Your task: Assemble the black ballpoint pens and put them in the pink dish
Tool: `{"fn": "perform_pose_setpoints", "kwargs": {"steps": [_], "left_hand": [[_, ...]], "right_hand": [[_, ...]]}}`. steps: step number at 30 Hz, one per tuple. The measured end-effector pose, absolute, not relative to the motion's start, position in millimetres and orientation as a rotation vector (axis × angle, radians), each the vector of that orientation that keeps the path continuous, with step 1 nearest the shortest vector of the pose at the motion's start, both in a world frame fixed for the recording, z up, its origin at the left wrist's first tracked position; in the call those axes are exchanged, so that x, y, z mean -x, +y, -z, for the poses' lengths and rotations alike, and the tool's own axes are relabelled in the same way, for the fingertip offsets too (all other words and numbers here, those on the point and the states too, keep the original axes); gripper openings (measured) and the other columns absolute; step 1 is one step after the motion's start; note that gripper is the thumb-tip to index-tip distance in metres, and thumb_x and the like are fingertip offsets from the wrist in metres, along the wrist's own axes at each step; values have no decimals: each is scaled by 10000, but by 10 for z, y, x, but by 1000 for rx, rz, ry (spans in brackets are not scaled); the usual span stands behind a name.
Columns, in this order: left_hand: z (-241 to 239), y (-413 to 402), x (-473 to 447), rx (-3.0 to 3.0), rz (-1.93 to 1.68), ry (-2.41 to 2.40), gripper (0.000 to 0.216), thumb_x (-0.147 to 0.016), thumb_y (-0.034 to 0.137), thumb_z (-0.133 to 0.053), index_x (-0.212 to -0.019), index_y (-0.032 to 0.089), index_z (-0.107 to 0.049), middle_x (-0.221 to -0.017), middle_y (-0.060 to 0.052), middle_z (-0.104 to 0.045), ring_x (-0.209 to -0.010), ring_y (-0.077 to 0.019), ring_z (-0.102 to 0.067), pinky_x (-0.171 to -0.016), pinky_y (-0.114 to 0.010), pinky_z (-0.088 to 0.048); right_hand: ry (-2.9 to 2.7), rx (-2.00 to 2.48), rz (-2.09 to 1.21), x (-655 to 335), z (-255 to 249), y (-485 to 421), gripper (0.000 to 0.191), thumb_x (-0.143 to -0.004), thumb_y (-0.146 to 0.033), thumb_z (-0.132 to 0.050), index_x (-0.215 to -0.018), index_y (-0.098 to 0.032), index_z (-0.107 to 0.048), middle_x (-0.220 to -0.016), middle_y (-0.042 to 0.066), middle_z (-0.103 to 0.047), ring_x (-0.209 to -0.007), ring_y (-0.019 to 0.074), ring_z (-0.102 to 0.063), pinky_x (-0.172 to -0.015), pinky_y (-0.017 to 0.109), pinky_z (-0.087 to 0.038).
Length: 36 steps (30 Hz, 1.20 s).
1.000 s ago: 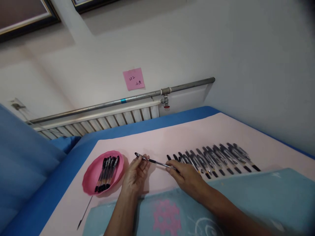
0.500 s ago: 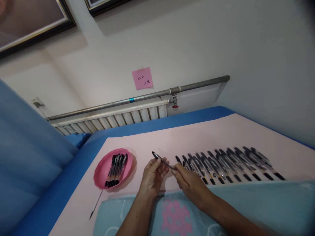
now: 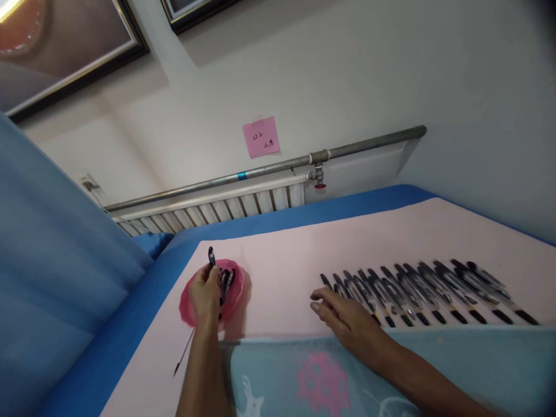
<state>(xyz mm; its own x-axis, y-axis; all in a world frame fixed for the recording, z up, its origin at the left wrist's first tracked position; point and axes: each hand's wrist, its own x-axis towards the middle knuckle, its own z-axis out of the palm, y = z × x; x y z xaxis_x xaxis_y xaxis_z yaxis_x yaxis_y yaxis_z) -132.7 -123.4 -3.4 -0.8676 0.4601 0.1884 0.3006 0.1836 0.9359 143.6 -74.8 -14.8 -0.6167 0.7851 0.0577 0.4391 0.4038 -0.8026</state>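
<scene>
My left hand point(image 3: 205, 292) is over the pink bowl point(image 3: 188, 307), closed on a black-capped pen point(image 3: 211, 255) whose capped end sticks up past the fingers. Several similar pens point(image 3: 227, 280) lie in the bowl, partly covered by that hand. My right hand point(image 3: 343, 315) hovers at the left end of a long row of pen parts point(image 3: 408, 292), black caps and clear barrels laid side by side. Its thumb and forefinger are a little apart, with nothing visible between them. A thin pen refill point(image 3: 184, 352) lies on the pink sheet below the bowl.
A pink sheet point(image 3: 278, 272) covers the blue table point(image 3: 278, 220). Along the near edge lies a light blue patterned cloth point(image 3: 269, 370). Behind the table are a radiator point(image 3: 234, 207) and a pipe point(image 3: 278, 168) with a valve. A blue curtain point(image 3: 56, 243) hangs at the left.
My left hand has carried the pen leftward from the middle of the sheet to the bowl. The right hand has let go of the pen and shifted slightly right. The view has also shifted slightly.
</scene>
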Motion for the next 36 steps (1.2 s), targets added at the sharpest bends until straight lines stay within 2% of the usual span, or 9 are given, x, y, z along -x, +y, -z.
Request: {"fn": "perform_pose_setpoints", "kwargs": {"steps": [4,7,15,18,20,23,26,32,36], "left_hand": [[123,-1209,1463,-1052,-927,2848,298,-783,345,-442,-944,193,-642,-814,-70,-681,-741,-202,-613,-600,-272,-409],[200,-1148,1462,-1133,-627,2906,278,-763,285,-454,-898,146,-653,-805,-124,-676,-747,-253,-610,-581,-306,-394],[201,-1128,1369,-1244,-557,2998,328,-787,305,-427,-898,69,-626,-879,-196,-633,-827,-310,-578,-648,-369,-406],[191,-1059,1057,-1469,-663,2940,313,-824,277,-378,-959,108,-604,-949,-145,-612,-913,-260,-546,-763,-353,-402],[234,-1000,740,-1722,-785,2724,272,-819,233,-397,-975,133,-596,-936,-105,-603,-895,-214,-543,-794,-320,-403],[346,-937,226,-2114,-852,2202,266,-818,181,-399,-1005,157,-587,-891,-77,-585,-847,-175,-536,-771,-289,-417],[428,-909,-148,-2316,-706,1914,297,-830,172,-381,-1051,193,-579,-848,-68,-565,-844,-172,-519,-740,-281,-416],[392,-895,-358,-2389,-440,1801,254,-839,266,-390,-917,227,-628,-761,-50,-534,-739,-159,-501,-655,-264,-378],[373,-896,-344,-2308,-324,1911,235,-830,329,-409,-837,208,-611,-782,-51,-549,-730,-161,-513,-650,-267,-359]], "right_hand": [[-2273,1003,-1042,-1449,162,-746,248,-869,-388,-341,-881,-221,-525,-648,-12,-538,-588,142,-501,-543,251,-324],[-2282,1011,-1013,-1462,165,-734,230,-868,-360,-349,-871,-214,-526,-662,-5,-549,-598,143,-505,-542,249,-323],[-2241,1006,-850,-1532,104,-675,198,-845,-298,-380,-815,-203,-551,-640,-5,-565,-577,132,-511,-530,236,-327],[-2109,1110,-732,-1634,64,-571,206,-827,-309,-395,-782,-201,-565,-638,-5,-585,-575,129,-525,-538,231,-340],[-2027,1189,-658,-1709,52,-493,198,-815,-300,-406,-767,-200,-570,-630,-7,-593,-577,129,-532,-544,228,-345],[-1964,1251,-575,-1785,58,-410,184,-801,-275,-421,-749,-198,-579,-632,-5,-605,-579,127,-538,-543,222,-343],[-1954,1252,-540,-1805,70,-386,181,-801,-261,-421,-753,-197,-583,-627,-6,-607,-568,123,-534,-537,217,-342],[-1981,1216,-544,-1795,53,-412,170,-804,-250,-423,-774,-202,-583,-682,-5,-626,-603,119,-542,-568,213,-356],[-1998,1221,-543,-1801,44,-416,168,-804,-243,-427,-769,-201,-586,-691,-1,-626,-618,120,-541,-575,213,-354]]}}
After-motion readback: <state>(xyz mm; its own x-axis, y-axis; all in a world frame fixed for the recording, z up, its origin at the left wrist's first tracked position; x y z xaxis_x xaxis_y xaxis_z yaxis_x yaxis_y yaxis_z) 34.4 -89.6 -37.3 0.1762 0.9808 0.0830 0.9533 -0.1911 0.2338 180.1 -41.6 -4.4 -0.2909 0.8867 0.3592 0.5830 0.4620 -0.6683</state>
